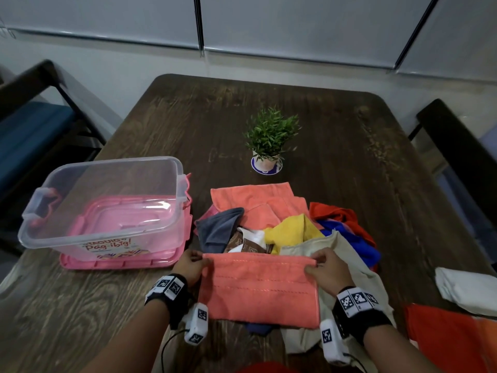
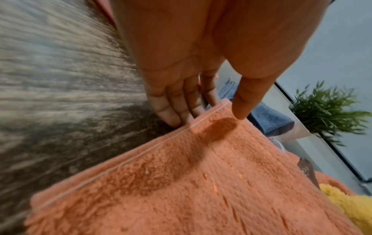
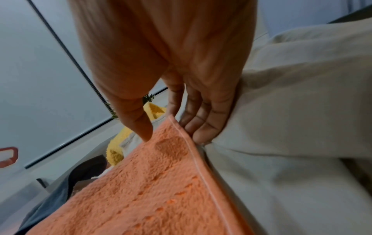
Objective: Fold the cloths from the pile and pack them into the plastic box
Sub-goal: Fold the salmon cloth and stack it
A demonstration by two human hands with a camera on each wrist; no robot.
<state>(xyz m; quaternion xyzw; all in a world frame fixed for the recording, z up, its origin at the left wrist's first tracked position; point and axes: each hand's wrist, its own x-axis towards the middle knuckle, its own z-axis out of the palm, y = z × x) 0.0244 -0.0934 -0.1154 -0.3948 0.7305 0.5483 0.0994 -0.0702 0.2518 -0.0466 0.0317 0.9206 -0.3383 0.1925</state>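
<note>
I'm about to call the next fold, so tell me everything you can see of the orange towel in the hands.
The orange towel is fluffy terry-like cloth with a stitched hem and rows of dashed stitching. It lies as a flat rectangle at the near edge of the table, partly over a beige cloth and a dark blue one. The left hand pinches its far left corner, the right hand its far right corner, thumbs on top. The pile lies just beyond it.
</note>
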